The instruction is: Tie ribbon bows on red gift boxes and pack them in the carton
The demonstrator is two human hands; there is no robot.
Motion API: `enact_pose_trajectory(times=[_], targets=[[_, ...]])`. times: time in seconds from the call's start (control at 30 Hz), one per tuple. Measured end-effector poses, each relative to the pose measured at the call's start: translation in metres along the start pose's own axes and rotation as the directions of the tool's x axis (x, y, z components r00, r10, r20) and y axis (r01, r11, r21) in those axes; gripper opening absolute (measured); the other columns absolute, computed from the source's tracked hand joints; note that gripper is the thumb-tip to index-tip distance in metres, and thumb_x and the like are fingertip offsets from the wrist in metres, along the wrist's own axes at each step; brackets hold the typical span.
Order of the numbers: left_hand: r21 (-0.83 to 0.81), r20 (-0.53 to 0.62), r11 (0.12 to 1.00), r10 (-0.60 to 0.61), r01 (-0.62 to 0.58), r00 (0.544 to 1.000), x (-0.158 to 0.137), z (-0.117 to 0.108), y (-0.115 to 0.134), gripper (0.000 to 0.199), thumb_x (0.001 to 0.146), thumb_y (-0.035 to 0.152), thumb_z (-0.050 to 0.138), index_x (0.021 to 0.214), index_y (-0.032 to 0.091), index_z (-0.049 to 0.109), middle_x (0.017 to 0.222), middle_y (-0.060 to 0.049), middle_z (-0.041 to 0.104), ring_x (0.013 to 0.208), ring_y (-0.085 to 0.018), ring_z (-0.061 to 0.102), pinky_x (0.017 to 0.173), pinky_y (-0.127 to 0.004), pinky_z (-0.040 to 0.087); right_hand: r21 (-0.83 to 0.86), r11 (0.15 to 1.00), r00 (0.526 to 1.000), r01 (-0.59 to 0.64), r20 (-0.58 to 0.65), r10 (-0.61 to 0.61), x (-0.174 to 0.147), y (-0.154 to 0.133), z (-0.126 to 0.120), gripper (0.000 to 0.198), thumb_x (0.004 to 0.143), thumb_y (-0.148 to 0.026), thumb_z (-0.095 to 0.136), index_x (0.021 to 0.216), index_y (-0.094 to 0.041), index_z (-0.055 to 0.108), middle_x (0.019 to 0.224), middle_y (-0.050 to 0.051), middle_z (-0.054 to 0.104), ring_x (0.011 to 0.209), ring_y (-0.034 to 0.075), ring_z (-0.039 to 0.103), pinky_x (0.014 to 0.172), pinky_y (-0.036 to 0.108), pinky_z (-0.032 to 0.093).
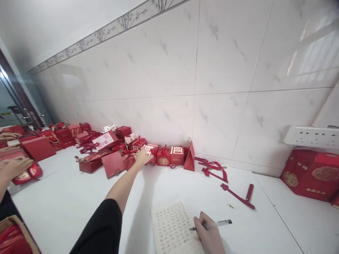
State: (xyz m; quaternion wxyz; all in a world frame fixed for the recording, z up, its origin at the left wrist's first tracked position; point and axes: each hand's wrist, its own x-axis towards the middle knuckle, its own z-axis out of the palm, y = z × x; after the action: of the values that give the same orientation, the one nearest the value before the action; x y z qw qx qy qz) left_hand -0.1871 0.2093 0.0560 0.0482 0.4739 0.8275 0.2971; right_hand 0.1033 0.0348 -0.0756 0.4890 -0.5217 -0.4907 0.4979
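My left arm, in a black sleeve, stretches across the white table to the row of small boxes at the wall. My left hand (142, 156) has its fingers closed on a small red gift box (149, 150) with a white printed top; the grip is partly hidden. Near the table's front, my right hand (208, 233) pinches a clear pen (219, 223) with a dark tip. The pen points at an open notebook (173, 225) with rows of handwriting. Right of the held box stand a red box with a bow (163, 156) and a white-topped red box (177, 155).
A red triangular box (189, 157) ends the row. Loose ribbons (218, 170) and a dark red strap (238, 197) lie to the right. Larger red boxes (309, 174) sit under a power strip (312, 135). At left, another person's hands (17, 167) hold a red box.
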Motion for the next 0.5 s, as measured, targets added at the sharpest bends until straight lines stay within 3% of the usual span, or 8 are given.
enact_pose_trajectory(times=[0.13, 0.23, 0.3, 0.43, 0.5], targets=[[-0.321, -0.020, 0.947, 0.015, -0.020, 1.000, -0.022, -0.032, -0.019, 0.069, 0.070, 0.039, 0.064, 0.126, 0.014, 0.032, 0.130, -0.023, 0.046, 0.124, -0.033, 0.044, 0.099, -0.048, 0.036, -0.041, 0.999, 0.999, -0.034, 0.025, 0.035, 0.000, -0.007, -0.003, 0.040, 0.063, -0.053, 0.052, 0.052, -0.023, 0.028, 0.039, -0.006, 0.033, 0.039, 0.010, 0.029, 0.042, 0.023, 0.027], [-0.522, 0.018, 0.852, 0.051, -0.034, 0.999, -0.056, -0.062, -0.043, 0.052, 0.081, 0.044, 0.048, 0.123, 0.017, 0.033, 0.121, -0.015, 0.055, 0.107, -0.022, 0.059, 0.085, -0.036, 0.050, -0.070, 0.997, 0.999, -0.029, 0.011, 0.030, -0.002, -0.013, -0.004, 0.041, 0.061, -0.055, 0.051, 0.050, -0.023, 0.029, 0.038, -0.006, 0.033, 0.039, 0.010, 0.029, 0.042, 0.023, 0.026], [-0.668, 0.045, 0.744, 0.074, -0.026, 0.996, -0.086, -0.081, -0.061, 0.050, 0.080, 0.047, 0.047, 0.120, 0.019, 0.034, 0.119, -0.013, 0.056, 0.100, -0.021, 0.061, 0.077, -0.034, 0.053, -0.093, 0.995, 1.000, -0.026, 0.000, 0.026, -0.003, -0.016, -0.006, 0.040, 0.060, -0.056, 0.050, 0.049, -0.023, 0.029, 0.038, -0.006, 0.033, 0.038, 0.010, 0.028, 0.041, 0.023, 0.025], [-0.890, 0.061, 0.455, 0.092, 0.013, 0.994, -0.151, -0.114, -0.099, 0.059, 0.065, 0.047, 0.066, 0.111, 0.021, 0.040, 0.115, -0.009, 0.056, 0.101, -0.023, 0.060, 0.078, -0.036, 0.053, -0.154, 0.988, 0.999, -0.027, 0.014, 0.029, -0.007, -0.017, -0.011, 0.041, 0.060, -0.058, 0.049, 0.048, -0.023, 0.031, 0.039, -0.004, 0.035, 0.039, 0.010, 0.029, 0.040, 0.023, 0.022], [-0.912, 0.056, 0.408, 0.044, 0.034, 0.997, -0.179, -0.128, -0.119, 0.056, 0.063, 0.045, 0.068, 0.107, 0.021, 0.043, 0.109, -0.007, 0.059, 0.099, -0.023, 0.060, 0.079, -0.036, 0.052, -0.195, 0.980, 0.999, -0.041, 0.017, 0.045, -0.009, -0.018, -0.014, 0.042, 0.060, -0.059, 0.049, 0.047, -0.023, 0.032, 0.039, -0.004, 0.036, 0.039, 0.010, 0.029, 0.039, 0.023, 0.021]])
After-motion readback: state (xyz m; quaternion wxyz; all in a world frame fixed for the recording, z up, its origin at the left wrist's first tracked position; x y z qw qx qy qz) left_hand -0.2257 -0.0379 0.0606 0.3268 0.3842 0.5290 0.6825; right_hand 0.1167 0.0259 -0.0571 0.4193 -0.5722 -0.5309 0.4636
